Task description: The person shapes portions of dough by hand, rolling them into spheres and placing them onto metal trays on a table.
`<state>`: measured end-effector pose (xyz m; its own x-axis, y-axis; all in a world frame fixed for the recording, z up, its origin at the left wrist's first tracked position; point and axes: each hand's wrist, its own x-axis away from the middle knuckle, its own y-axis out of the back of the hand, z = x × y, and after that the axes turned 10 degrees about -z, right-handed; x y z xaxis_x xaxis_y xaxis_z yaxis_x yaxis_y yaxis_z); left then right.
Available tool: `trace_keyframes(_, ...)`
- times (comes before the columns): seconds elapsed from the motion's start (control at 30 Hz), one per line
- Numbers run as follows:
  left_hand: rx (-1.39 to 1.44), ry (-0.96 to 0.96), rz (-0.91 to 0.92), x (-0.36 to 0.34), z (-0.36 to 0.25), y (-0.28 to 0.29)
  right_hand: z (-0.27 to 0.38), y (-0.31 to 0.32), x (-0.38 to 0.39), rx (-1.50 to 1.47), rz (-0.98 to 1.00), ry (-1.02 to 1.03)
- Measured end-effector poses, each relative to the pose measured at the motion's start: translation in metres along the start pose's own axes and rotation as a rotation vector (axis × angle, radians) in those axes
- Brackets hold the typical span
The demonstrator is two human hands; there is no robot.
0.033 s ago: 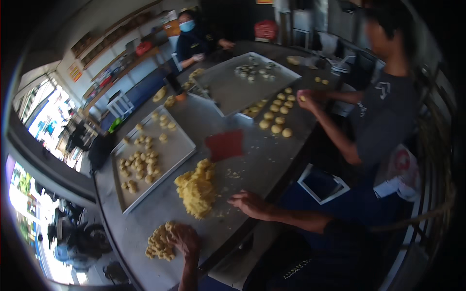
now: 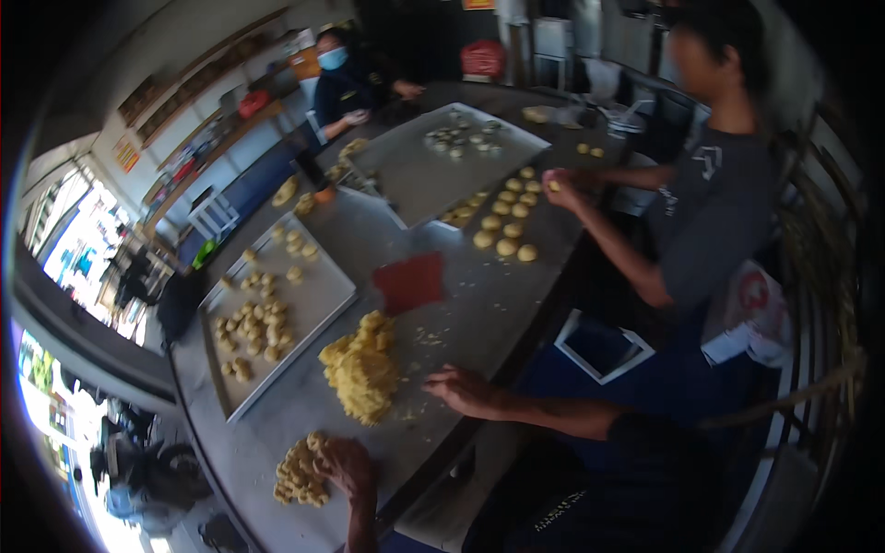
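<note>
My left hand (image 2: pixel 347 468) rests against the right side of a heap of small yellow dough pieces (image 2: pixel 301 472) at the near left of the metal table. Its fingers look apart, with the tips partly lost among the pieces. Further right, my right hand (image 2: pixel 464 392) is low over the table near its edge, fingers stretched and nothing seen in them. Between and beyond my hands stands a large crumbly mound of yellow dough (image 2: pixel 361 370). Scattered crumbs lie beside it. A red flat sheet or scraper (image 2: pixel 408 283) lies just behind the mound.
A tray (image 2: pixel 324 318) holding many rounded pieces lies to the left; another tray (image 2: pixel 396 157) is further back. Dough balls (image 2: pixel 507 247) stand in rows near a co-worker (image 2: pixel 710 203) at the right, whose hands hold a small piece. Another masked person (image 2: pixel 355 88) sits at the far side.
The whole view has shifted slightly, so the table and people sit a little further left. My hands have barely moved against the dough and the table.
</note>
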<state>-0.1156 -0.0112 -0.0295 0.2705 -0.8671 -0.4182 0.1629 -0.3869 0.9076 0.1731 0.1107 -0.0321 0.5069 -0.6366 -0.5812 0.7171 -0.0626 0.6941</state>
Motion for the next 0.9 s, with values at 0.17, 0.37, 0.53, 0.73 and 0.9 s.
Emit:
trace_keyframes(0.17,-0.174,0.015,-0.245,0.049,-0.005,-0.002,0.005,-0.002,-0.001,0.171,0.146,0.089)
trace_keyframes(0.37,0.133,-0.083,-0.141,0.060,0.015,0.012,0.033,-0.006,-0.007,0.813,0.423,0.235)
trace_keyframes(0.53,0.344,0.003,-0.088,0.057,0.026,0.016,0.015,-0.004,0.008,0.776,0.326,0.421)
trace_keyframes(0.73,1.165,0.570,-0.248,0.027,-0.028,0.022,-0.009,0.005,-0.002,-0.159,0.140,-0.146)
trace_keyframes(0.9,1.609,0.606,-0.080,0.001,-0.088,0.048,0.064,-0.004,-0.027,-0.413,0.047,-0.207)
